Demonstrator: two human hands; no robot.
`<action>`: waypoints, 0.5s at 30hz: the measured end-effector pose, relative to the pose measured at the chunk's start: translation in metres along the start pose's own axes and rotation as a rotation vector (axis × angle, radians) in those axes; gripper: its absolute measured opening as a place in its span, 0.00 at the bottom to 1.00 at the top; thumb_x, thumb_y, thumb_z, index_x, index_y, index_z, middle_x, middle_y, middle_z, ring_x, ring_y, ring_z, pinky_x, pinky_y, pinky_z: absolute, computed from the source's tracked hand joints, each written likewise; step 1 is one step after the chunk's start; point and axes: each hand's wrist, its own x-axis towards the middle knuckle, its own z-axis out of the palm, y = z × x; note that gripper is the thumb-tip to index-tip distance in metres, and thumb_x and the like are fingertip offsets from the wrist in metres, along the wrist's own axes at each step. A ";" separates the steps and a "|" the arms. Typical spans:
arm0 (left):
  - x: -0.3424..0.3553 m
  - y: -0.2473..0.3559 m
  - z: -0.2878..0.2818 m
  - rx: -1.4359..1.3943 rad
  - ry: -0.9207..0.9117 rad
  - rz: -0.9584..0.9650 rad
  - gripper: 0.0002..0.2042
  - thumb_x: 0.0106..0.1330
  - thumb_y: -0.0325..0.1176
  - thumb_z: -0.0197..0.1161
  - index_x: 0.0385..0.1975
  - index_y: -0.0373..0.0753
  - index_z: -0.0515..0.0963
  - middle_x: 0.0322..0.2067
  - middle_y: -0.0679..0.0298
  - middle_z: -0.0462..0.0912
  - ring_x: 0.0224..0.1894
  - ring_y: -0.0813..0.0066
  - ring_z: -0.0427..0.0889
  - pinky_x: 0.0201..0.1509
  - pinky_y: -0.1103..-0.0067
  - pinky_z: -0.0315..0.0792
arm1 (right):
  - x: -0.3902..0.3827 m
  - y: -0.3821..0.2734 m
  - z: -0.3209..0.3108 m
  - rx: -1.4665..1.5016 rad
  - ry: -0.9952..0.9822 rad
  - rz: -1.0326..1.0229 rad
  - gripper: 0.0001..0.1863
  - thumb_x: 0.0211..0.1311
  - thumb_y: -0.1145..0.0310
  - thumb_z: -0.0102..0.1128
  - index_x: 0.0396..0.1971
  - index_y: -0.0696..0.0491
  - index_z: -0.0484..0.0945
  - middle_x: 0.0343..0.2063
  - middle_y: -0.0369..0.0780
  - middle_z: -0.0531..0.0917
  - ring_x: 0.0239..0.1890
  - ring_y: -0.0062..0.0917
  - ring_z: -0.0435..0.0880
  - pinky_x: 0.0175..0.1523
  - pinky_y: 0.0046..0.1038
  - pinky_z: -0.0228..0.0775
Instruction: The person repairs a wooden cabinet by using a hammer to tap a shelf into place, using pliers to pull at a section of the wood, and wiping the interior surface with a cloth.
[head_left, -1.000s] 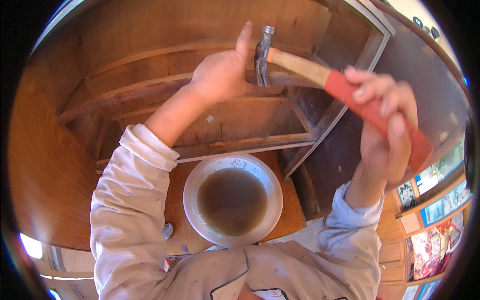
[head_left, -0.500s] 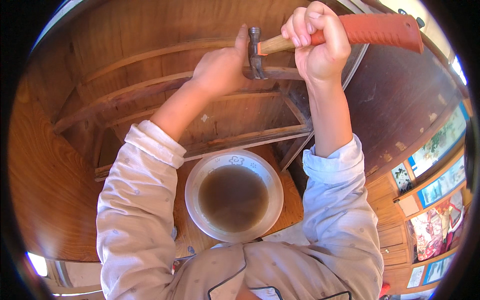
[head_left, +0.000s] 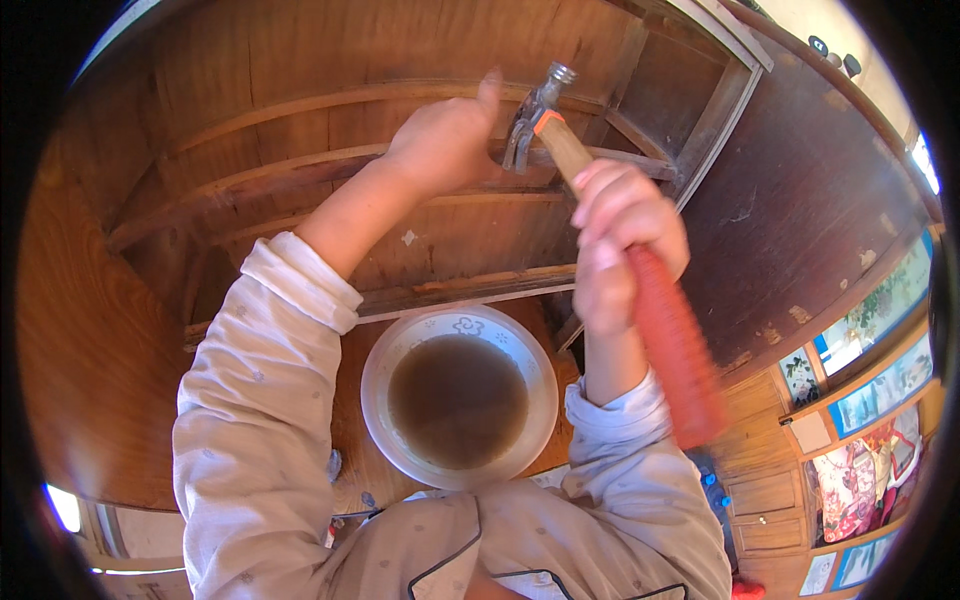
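In my right hand [head_left: 630, 235], the fingers are wrapped round a claw hammer [head_left: 675, 345] with a red ridged grip and a wooden neck. The metal head points up and away, with its claw close to my left hand [head_left: 445, 140]. That left hand lies over a wooden rail [head_left: 590, 157] inside a brown wooden cabinet and seems to grip it. One digit stretches upward; the other fingers are mostly hidden. Below my hands stands a pale bowl [head_left: 545, 400] with a flower pattern, full of murky brown liquid.
Several wooden rails cross the cabinet's back panel [head_left: 400, 40]. A dark, scuffed wooden panel [head_left: 780, 230] rises on the right. Beyond it, a wooden cupboard [head_left: 765, 460] holds patterned cloth [head_left: 845, 485]. Under the bowl is a wooden surface [head_left: 355, 400].
My right hand has come down and closer to me, swinging the hammer's red grip from pointing right to pointing down towards me. The hammer's head tilted away rightward. My left hand stays nearly in place.
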 end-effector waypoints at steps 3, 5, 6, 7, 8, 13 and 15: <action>0.000 -0.005 0.001 0.017 -0.024 0.029 0.44 0.45 0.38 0.74 0.63 0.32 0.58 0.29 0.44 0.81 0.34 0.47 0.81 0.37 0.60 0.74 | -0.002 -0.009 0.002 -0.091 -0.074 -0.004 0.07 0.43 0.78 0.57 0.19 0.54 0.67 0.18 0.38 0.70 0.21 0.29 0.71 0.38 0.36 0.70; -0.001 -0.005 0.000 0.010 -0.024 0.037 0.38 0.45 0.38 0.74 0.58 0.35 0.65 0.29 0.46 0.81 0.34 0.47 0.81 0.37 0.60 0.74 | 0.000 -0.003 -0.007 0.007 -0.037 0.023 0.07 0.44 0.78 0.56 0.20 0.54 0.67 0.18 0.38 0.70 0.22 0.29 0.70 0.39 0.35 0.69; -0.002 -0.004 -0.002 -0.001 -0.025 0.044 0.31 0.46 0.38 0.73 0.53 0.38 0.71 0.29 0.47 0.82 0.34 0.47 0.81 0.37 0.60 0.74 | 0.004 -0.001 -0.011 0.078 -0.014 0.051 0.06 0.45 0.78 0.55 0.20 0.54 0.67 0.18 0.38 0.70 0.23 0.28 0.69 0.40 0.34 0.68; -0.003 -0.004 -0.002 0.006 -0.023 0.047 0.31 0.46 0.38 0.73 0.53 0.38 0.71 0.29 0.47 0.82 0.34 0.47 0.81 0.37 0.60 0.74 | 0.006 -0.002 -0.012 0.097 -0.002 0.074 0.06 0.49 0.77 0.54 0.21 0.53 0.66 0.18 0.37 0.69 0.24 0.26 0.68 0.40 0.32 0.65; -0.004 -0.004 -0.001 0.020 -0.057 0.063 0.25 0.47 0.38 0.72 0.46 0.39 0.75 0.29 0.49 0.82 0.34 0.48 0.81 0.37 0.61 0.74 | 0.010 -0.001 -0.012 0.099 0.000 0.065 0.06 0.49 0.77 0.54 0.21 0.53 0.66 0.18 0.37 0.69 0.24 0.26 0.68 0.40 0.32 0.65; -0.004 -0.006 0.001 0.064 -0.080 0.067 0.13 0.47 0.38 0.71 0.31 0.40 0.81 0.26 0.52 0.82 0.31 0.52 0.81 0.35 0.63 0.75 | 0.041 0.026 -0.025 0.394 0.174 0.228 0.09 0.56 0.70 0.45 0.18 0.51 0.61 0.14 0.36 0.66 0.19 0.21 0.62 0.34 0.28 0.62; -0.004 -0.008 0.006 0.101 -0.051 0.100 0.13 0.48 0.37 0.70 0.31 0.40 0.81 0.25 0.52 0.82 0.31 0.52 0.81 0.35 0.63 0.75 | 0.052 0.031 -0.032 0.454 0.206 0.320 0.07 0.53 0.70 0.43 0.17 0.50 0.61 0.13 0.36 0.65 0.17 0.21 0.61 0.33 0.28 0.61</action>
